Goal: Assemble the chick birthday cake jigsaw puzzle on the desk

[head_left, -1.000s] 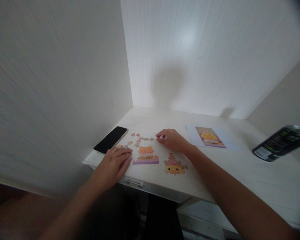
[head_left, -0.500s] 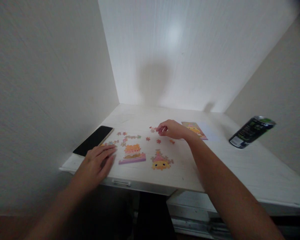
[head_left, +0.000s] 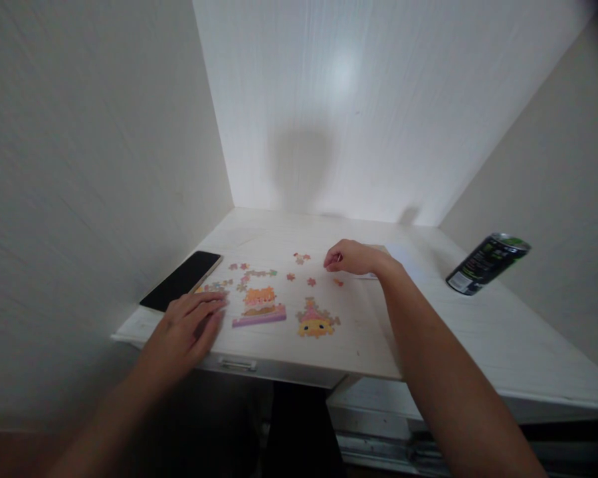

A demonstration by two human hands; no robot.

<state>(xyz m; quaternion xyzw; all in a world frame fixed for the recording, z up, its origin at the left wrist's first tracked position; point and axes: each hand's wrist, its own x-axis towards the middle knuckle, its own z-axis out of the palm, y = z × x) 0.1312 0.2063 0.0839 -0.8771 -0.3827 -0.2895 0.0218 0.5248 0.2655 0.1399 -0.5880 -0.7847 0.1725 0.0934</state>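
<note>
**White desk, jigsaw half assembled**

Black and flat, the phone lay at the desk's left edge; our left hand rested just beside it, palm down, fingers spread and holding nothing, fingertips touching the assembled cake section; the yellow figure section sat apart to its right; loose pieces lay scattered behind; our right hand curled with fingertips pinched, though we could not tell whether they gripped a piece; a dark can stood far right.

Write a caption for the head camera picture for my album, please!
Two hands, left hand flat, right hand curled, over puzzle pieces on a white desk.
</note>
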